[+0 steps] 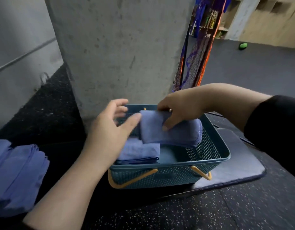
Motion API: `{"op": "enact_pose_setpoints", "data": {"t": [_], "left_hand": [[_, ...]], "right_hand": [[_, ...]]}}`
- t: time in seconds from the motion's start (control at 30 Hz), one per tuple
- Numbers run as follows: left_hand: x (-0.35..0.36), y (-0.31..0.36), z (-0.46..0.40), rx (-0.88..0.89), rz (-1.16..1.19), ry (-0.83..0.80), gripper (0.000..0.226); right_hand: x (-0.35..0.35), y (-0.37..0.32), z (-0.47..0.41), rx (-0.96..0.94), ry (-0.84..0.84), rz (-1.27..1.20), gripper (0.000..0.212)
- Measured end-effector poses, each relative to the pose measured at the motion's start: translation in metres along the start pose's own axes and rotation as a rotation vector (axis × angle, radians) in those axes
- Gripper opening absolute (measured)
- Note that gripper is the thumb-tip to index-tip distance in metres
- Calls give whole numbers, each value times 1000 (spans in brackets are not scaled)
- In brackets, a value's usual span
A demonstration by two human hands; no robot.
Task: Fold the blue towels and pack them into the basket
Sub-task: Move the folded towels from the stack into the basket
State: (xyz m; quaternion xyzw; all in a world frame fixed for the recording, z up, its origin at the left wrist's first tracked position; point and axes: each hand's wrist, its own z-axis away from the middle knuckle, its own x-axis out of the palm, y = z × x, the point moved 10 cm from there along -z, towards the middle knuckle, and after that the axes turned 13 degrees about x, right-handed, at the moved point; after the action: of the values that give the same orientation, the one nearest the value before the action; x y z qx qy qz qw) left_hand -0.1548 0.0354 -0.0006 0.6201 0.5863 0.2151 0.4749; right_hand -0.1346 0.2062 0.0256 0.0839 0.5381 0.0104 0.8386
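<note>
On a speckled dark floor (226, 213) before a concrete pillar (118, 47), a teal basket (168, 176) holds one folded towel (140, 151). The left hand (110, 130) hovers loose-fingered above it; beyond, the right hand (180, 110) pinches a second folded towel (173, 133) over the basket.

Dim, flat indoor light; soft, slightly smeared picture.

No hard shadows or glare; the floor (160, 213) at the bottom goes near black. The left hand (110, 130) shows motion blur at its fingers. Wide-angle bending curves the pillar (118, 47) and the edges; the far room at top right is hazy.
</note>
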Motion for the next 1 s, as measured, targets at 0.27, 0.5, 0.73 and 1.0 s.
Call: {"op": "enact_pose_setpoints", "data": {"t": [0.27, 0.5, 0.73, 1.0], "left_hand": [[-4, -66, 14, -339, -425, -247, 54], [-2, -65, 10, -301, -414, -290, 26], [-3, -65, 10, -293, -401, -287, 24], [-2, -63, 10, -287, -398, -288, 24]], "right_hand": [[86, 56, -69, 148, -169, 304, 50], [139, 53, -102, 96, -305, 237, 35], [157, 59, -117, 141, -334, 185, 31], [143, 53, -113, 149, -184, 225, 30]]}}
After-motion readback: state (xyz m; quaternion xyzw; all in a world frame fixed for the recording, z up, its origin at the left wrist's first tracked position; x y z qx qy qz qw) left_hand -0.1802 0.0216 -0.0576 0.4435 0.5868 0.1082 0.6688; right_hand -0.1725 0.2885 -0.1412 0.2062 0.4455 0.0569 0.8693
